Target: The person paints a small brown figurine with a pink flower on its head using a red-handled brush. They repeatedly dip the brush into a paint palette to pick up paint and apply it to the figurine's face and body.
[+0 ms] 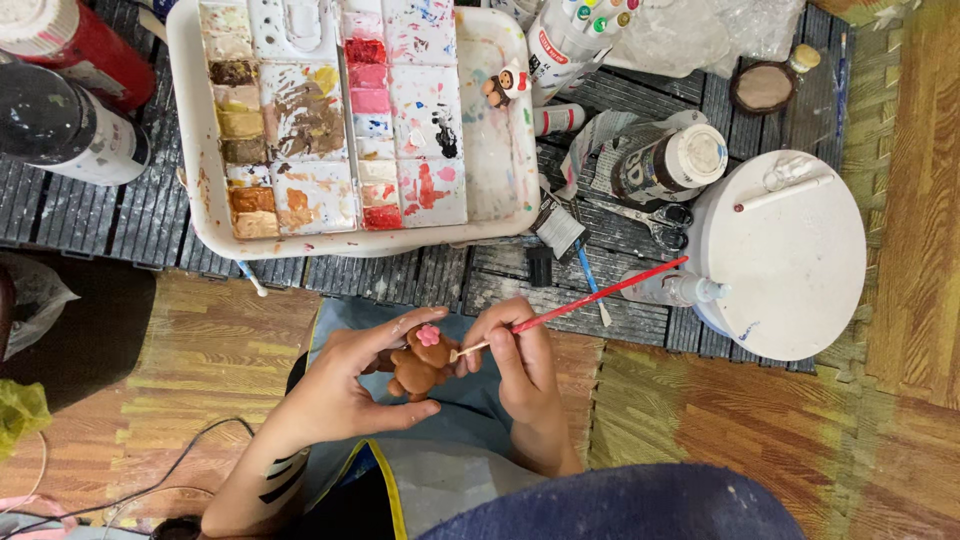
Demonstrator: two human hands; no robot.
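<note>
Your left hand (345,385) cradles a small brown clay bear figurine with a pink flower on its head (418,362), thumb under it and fingers curled around its far side, low in the middle of the view over your blue-clad lap. Your right hand (520,362) pinches a thin red-handled paintbrush (590,297) between thumb and fingers, pen-style, with the pale tip just beside the figurine's head; whether it touches is hard to tell. The handle slants up and to the right.

Above your hands, on a dark slatted mat (100,215), sits a white plastic tray (195,150) holding paint-smeared palette blocks, with a second tiny figurine (503,84) in its right part. To the right stands a round white tub lid (790,255), with a white-capped brown bottle (665,163) and scissors (655,217) near it.
</note>
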